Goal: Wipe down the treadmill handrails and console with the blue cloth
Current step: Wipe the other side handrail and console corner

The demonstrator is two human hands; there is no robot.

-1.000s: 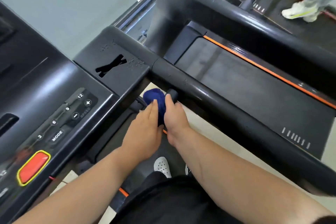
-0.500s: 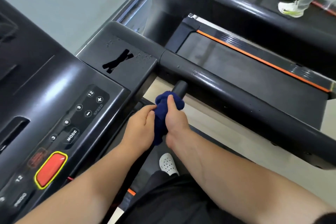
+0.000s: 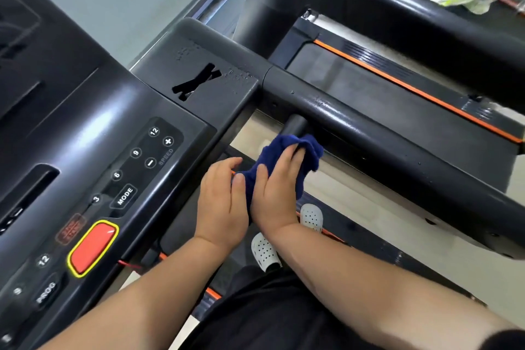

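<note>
The console (image 3: 93,133) fills the left side, with its button panel (image 3: 142,167) near its right edge and the stop button (image 3: 92,247) below that panel. To the console's right, the handrail (image 3: 397,148) runs off toward the lower right. A short bar (image 3: 294,125) sticks out beneath the handrail near the console. The cloth (image 3: 287,162) lies just below that bar, between the left hand (image 3: 223,207) and the right hand (image 3: 277,196), which sit side by side. Beyond the handrail lies a neighbouring treadmill belt (image 3: 383,99). Two shoes (image 3: 284,236) stand under the hands.
</note>
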